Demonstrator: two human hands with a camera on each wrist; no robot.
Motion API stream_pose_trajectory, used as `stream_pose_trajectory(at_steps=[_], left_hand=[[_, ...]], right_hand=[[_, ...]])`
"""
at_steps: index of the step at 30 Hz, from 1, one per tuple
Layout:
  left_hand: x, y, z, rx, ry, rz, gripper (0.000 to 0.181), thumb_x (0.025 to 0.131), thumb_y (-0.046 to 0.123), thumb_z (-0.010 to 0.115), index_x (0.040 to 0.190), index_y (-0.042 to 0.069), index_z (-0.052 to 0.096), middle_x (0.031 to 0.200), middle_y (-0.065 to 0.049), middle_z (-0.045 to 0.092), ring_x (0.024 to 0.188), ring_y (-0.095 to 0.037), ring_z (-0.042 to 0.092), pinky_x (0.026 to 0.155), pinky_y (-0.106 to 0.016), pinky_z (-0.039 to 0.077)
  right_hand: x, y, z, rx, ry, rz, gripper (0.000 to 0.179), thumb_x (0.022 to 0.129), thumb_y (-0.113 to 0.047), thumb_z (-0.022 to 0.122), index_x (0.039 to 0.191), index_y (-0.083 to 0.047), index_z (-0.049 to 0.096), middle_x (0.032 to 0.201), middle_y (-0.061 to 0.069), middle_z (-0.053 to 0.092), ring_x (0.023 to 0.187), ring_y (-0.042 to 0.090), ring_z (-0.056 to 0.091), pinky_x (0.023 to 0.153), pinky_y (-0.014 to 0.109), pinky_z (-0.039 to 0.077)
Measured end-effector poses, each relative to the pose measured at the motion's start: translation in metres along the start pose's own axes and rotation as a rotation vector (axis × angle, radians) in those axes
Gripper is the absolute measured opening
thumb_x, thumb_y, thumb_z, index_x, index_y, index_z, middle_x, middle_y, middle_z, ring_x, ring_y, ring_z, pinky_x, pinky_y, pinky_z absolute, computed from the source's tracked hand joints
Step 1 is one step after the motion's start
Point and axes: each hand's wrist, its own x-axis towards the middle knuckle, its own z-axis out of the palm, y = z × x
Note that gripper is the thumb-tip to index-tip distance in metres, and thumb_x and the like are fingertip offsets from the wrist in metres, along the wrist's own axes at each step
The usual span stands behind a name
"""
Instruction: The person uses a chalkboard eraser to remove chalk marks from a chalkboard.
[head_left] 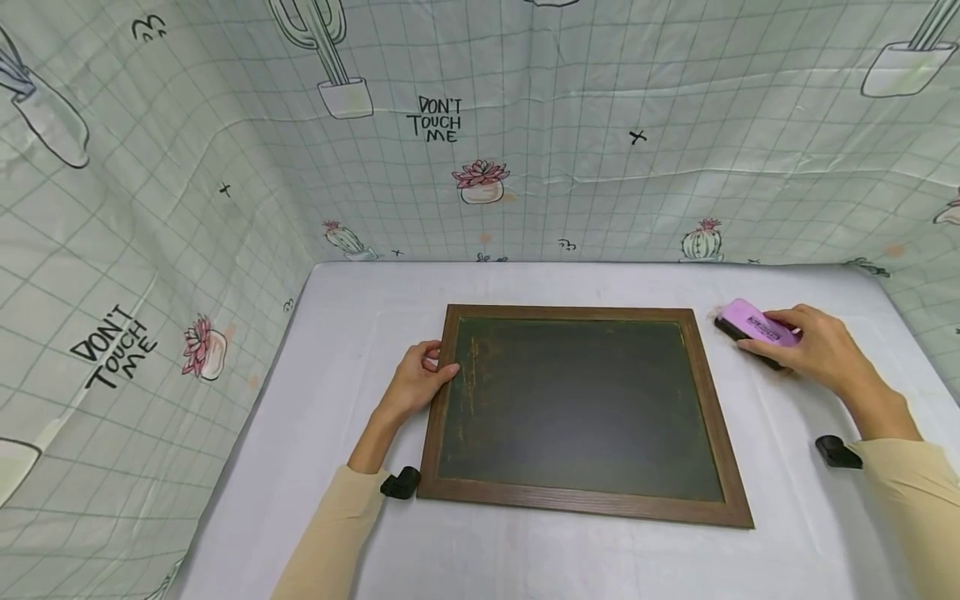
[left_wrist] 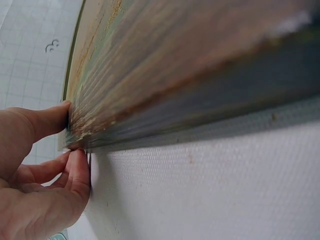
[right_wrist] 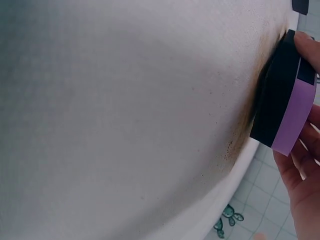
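A chalkboard [head_left: 577, 408] in a brown wooden frame lies on the white table, with yellowish chalk smears along its left side. My left hand [head_left: 418, 377] grips the left side of that frame, thumb on top and fingers at the outer edge; the left wrist view shows the thumb and fingers pinching the frame [left_wrist: 150, 75]. Right of the board, my right hand [head_left: 817, 346] holds a purple and black chalkboard eraser [head_left: 757, 323] between thumb and fingers. In the right wrist view the dark felt side of the eraser [right_wrist: 280, 90] faces the table, close over a brownish dust smudge [right_wrist: 240, 135].
White cloth covers the table [head_left: 360, 308]. Behind it and along the left hangs a pale green gridded curtain [head_left: 570, 125] printed with potted cacti and lettering. A black wrist device [head_left: 401, 483] sits at the left cuff, another black device [head_left: 837, 452] at the right.
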Motion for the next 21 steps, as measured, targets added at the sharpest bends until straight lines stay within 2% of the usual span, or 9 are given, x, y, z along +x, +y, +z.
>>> stream_pose_trajectory(at_steps=[5,13,17,19,21], left_hand=[[0.0,0.001,-0.001,0.006,-0.003,-0.004,0.059,0.099,0.014,0.07,0.148,-0.008,0.044,0.13,-0.023,0.052,0.108,-0.031,0.052,0.09,-0.042,0.045],[-0.001,0.001,-0.006,0.011,-0.013,-0.002,0.059,0.099,0.014,0.07,0.147,-0.009,0.045,0.129,-0.024,0.053,0.109,-0.033,0.053,0.091,-0.043,0.046],[0.002,0.003,-0.011,0.056,-0.014,0.021,0.054,0.1,0.017,0.069,0.143,-0.01,0.05,0.126,-0.025,0.057,0.108,-0.034,0.057,0.09,-0.045,0.048],[0.004,0.004,-0.013,0.081,0.015,0.053,0.049,0.101,0.017,0.068,0.138,-0.011,0.054,0.121,-0.025,0.061,0.105,-0.035,0.06,0.09,-0.046,0.05],[0.006,0.005,-0.016,0.106,0.071,0.092,0.04,0.101,0.016,0.067,0.13,-0.011,0.061,0.113,-0.024,0.065,0.1,-0.035,0.063,0.087,-0.046,0.052]], right_hand=[[0.002,-0.003,-0.001,0.001,-0.038,0.027,0.065,0.08,-0.034,0.087,0.119,0.014,0.067,0.109,0.036,0.063,0.095,0.045,0.055,0.074,0.055,0.04],[0.002,-0.009,-0.002,-0.008,-0.083,0.084,0.073,0.083,-0.043,0.084,0.126,0.011,0.063,0.122,0.04,0.056,0.108,0.054,0.048,0.078,0.067,0.04],[0.001,-0.012,0.0,0.003,0.008,0.024,0.061,0.089,-0.036,0.08,0.125,0.01,0.063,0.123,0.039,0.055,0.112,0.056,0.048,0.084,0.072,0.038],[0.001,-0.014,0.001,0.015,0.105,-0.042,0.047,0.09,-0.026,0.078,0.118,0.01,0.066,0.116,0.035,0.06,0.107,0.054,0.051,0.084,0.068,0.039],[0.002,-0.017,0.002,0.024,0.204,-0.113,0.033,0.089,-0.015,0.077,0.108,0.01,0.068,0.106,0.031,0.064,0.101,0.05,0.055,0.083,0.061,0.04]])
